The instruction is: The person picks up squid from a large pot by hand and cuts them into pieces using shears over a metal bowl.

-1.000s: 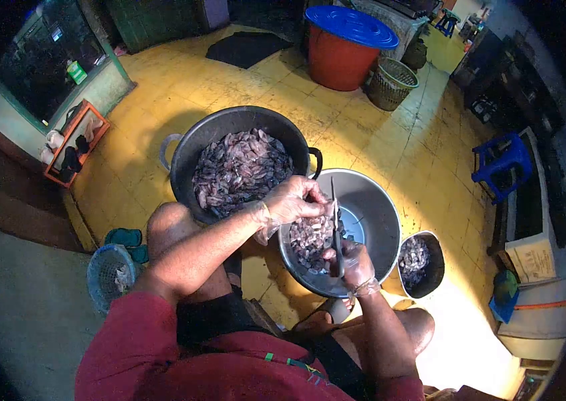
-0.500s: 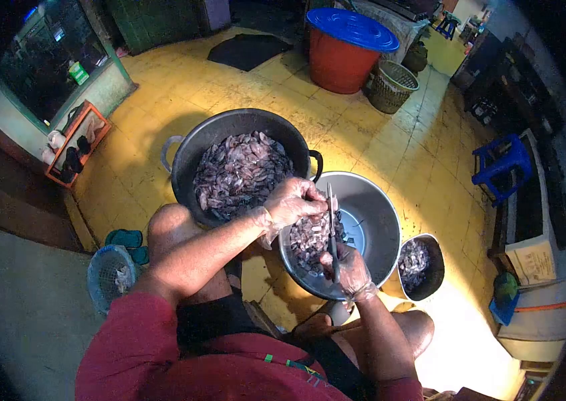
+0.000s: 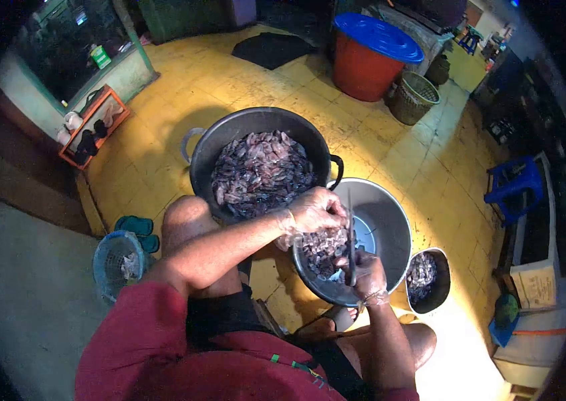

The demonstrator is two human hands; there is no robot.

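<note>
My left hand (image 3: 320,210), in a clear plastic glove, is closed in a pinch over the grey basin (image 3: 396,224). What looks like a small squid is in its fingertips, mostly hidden. My right hand (image 3: 368,274), also gloved, grips a long thin-bladed cutting tool (image 3: 352,230) pointing away from me, its blade beside my left fingertips. Cut pieces of squid (image 3: 323,248) lie on the basin's left side, below both hands. Beyond my left hand stands a large dark pot (image 3: 204,144) with a heap of whole small squid (image 3: 263,167).
A small oval container (image 3: 440,294) with pale pieces stands right of the basin. A blue mesh basket (image 3: 102,267) and green sandals (image 3: 137,227) lie left of my knee. Farther off are a red tub (image 3: 363,70) with a blue lid, a woven basket (image 3: 413,100) and a blue stool (image 3: 517,190).
The whole scene has shifted rightward as my head turned slightly left. Both hands stay over the basin; the pale piece seen beside the blade earlier is now hardly visible.
</note>
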